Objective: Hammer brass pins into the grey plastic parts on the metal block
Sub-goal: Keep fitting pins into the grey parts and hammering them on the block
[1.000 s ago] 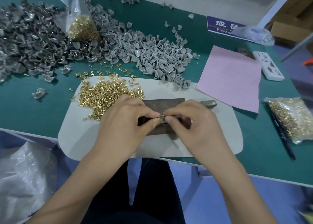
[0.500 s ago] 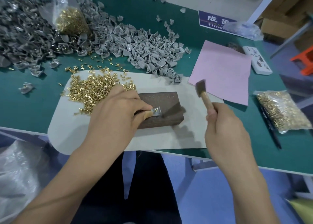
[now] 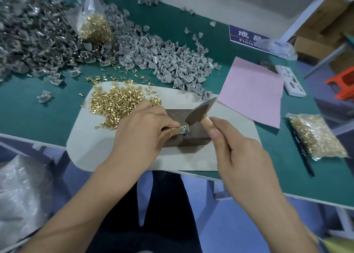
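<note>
Grey plastic part (image 3: 184, 128) sits on metal block (image 3: 193, 136), pinched by left hand (image 3: 142, 130) fingertips. Right hand (image 3: 240, 155) curled round hammer (image 3: 200, 112) handle, head just above part. Pin seemingly not yet driven. Loose brass pins (image 3: 122, 103) beside block; large unfinished grey heap (image 3: 172, 63) beyond: much left. Path unobstructed.

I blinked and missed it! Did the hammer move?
Yes. The hammer in the right hand swung in from beside the metal block to just over the grey part on it.
</note>
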Available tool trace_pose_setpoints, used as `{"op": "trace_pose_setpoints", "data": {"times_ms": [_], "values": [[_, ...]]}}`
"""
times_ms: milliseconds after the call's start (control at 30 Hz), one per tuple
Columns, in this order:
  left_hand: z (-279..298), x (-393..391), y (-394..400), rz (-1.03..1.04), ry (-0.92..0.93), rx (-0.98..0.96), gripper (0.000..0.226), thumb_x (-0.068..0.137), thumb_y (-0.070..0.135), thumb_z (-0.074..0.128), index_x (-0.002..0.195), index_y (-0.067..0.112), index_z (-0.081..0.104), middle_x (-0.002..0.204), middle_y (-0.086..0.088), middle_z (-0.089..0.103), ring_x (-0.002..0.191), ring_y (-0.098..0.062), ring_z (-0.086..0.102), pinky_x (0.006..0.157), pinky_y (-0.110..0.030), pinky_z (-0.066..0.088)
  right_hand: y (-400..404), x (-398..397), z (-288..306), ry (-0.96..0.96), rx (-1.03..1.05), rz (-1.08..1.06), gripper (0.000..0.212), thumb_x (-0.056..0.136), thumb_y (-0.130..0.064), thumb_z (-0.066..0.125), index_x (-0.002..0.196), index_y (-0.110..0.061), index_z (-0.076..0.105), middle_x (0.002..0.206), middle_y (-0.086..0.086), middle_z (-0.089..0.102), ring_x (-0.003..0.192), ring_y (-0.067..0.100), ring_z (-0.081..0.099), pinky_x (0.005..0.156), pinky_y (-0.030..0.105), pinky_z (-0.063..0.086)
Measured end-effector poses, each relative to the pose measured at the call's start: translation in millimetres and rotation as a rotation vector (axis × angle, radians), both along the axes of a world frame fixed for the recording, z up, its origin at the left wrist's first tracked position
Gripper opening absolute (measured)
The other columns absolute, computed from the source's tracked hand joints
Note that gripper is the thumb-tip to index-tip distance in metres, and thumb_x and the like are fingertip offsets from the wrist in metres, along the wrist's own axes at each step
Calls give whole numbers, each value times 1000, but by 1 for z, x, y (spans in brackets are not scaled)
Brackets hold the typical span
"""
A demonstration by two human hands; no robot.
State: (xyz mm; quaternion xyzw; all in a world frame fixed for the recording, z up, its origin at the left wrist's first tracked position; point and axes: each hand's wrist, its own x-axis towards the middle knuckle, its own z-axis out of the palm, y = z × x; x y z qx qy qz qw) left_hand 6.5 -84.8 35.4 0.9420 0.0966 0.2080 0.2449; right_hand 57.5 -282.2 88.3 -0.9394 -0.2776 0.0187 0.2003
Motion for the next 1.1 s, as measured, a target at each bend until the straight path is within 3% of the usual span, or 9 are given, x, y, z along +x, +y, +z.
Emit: {"op": "trace_pose_setpoints", "data": {"times_ms": [100, 233, 333, 467, 567, 700, 800, 933, 1100], "values": [[1, -1, -2, 16, 7, 13, 7, 83, 36, 79, 90, 38, 79, 77, 18, 60, 80, -10, 37, 51, -24, 25, 2, -6, 2, 28, -59, 17, 45, 99, -62, 19, 129, -48, 49, 57, -12, 47, 61, 23, 51, 58, 41, 46], [0, -1, -2, 30, 5, -20, 5, 84, 40, 77, 88, 39, 79, 76, 18, 60, 81, -9, 37, 51, -21, 24, -1, -4, -2, -13, 129, -71, 37, 105, -61, 26, 128, -50, 52, 61, -18, 51, 54, 13, 45, 54, 38, 47], [-1, -1, -2, 31, 3, -10, 8, 81, 37, 80, 89, 39, 79, 77, 19, 60, 82, -9, 39, 51, -22, 25, -1, -6, -9, 62, 81, -50, 36, 103, -60, 29, 127, -48, 54, 56, -12, 49, 54, 15, 43, 55, 39, 44], [-1, -1, -2, 32, -15, -22, 9, 80, 43, 79, 87, 38, 79, 76, 20, 59, 81, -8, 38, 50, -18, 23, -9, -2, -8, 21, 90, -53, 37, 104, -63, 25, 125, -52, 53, 64, -25, 53, 53, 14, 44, 51, 37, 44], [-3, -1, -2, 32, -17, -15, 8, 80, 43, 79, 86, 39, 79, 75, 21, 58, 80, -9, 39, 49, -18, 20, -6, -5, -10, 19, 210, -75, 35, 105, -59, 28, 126, -51, 54, 68, -18, 57, 56, 16, 48, 52, 39, 46], [-4, -1, -1, 29, -21, -24, 10, 80, 41, 80, 89, 39, 79, 77, 20, 59, 81, -10, 41, 48, -20, 24, -7, -1, -16, 25, 104, -32, 36, 105, -61, 28, 127, -50, 54, 61, -20, 52, 51, 15, 41, 50, 36, 40], [-5, -1, -1, 31, -25, -41, 8, 81, 44, 78, 88, 40, 79, 76, 20, 58, 81, -12, 42, 48, -22, 27, -4, -3, -15, 10, 250, -90, 38, 105, -58, 26, 126, -49, 55, 68, -12, 56, 57, 17, 48, 55, 37, 42], [-6, -2, -1, 35, -24, -24, 10, 80, 40, 81, 90, 39, 79, 77, 20, 58, 82, -12, 43, 48, -21, 24, -3, -1, -15, 47, 28, -19, 40, 102, -65, 22, 124, -52, 52, 62, -21, 54, 52, 16, 42, 53, 38, 41], [-6, -2, -2, 41, -18, -37, 9, 80, 40, 79, 89, 39, 79, 77, 19, 58, 83, -12, 44, 48, -25, 33, -1, 0, -14, 37, 160, -69, 37, 104, -61, 24, 124, -50, 53, 61, -15, 52, 52, 16, 43, 52, 39, 44]]}}
